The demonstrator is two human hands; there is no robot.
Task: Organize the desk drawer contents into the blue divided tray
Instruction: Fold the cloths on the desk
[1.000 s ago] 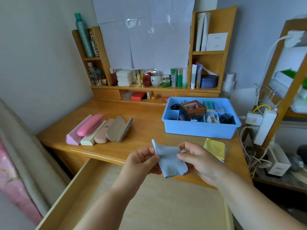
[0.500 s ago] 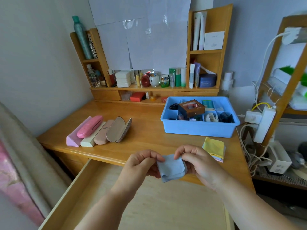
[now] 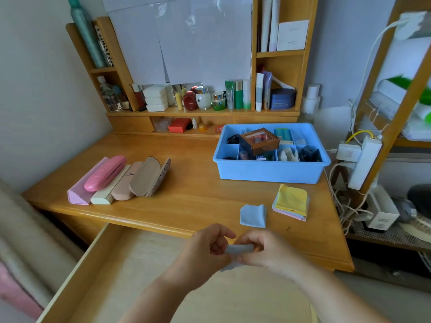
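Note:
Over the open drawer (image 3: 77,273), my left hand (image 3: 207,250) and my right hand (image 3: 263,251) pinch a small grey-blue cloth (image 3: 239,248) between their fingertips; it is folded into a narrow strip, with a corner hanging below. Another light blue cloth (image 3: 253,216) lies folded on the desk just beyond my hands. To its right sits a stack of folded cloths (image 3: 291,201) with a yellow one on top. The blue divided tray (image 3: 270,173) stands at the back right and holds a brown box (image 3: 258,141) and small items in its compartments.
Several glasses cases (image 3: 121,180) lie in a row on the left of the desk, one of them open. Shelves with bottles and jars (image 3: 205,99) line the back. A power strip and cables (image 3: 359,159) hang off the desk's right edge.
My hands have dropped toward the drawer and the cloth between them is folded much smaller. A folded blue cloth now shows on the desk beside the stack.

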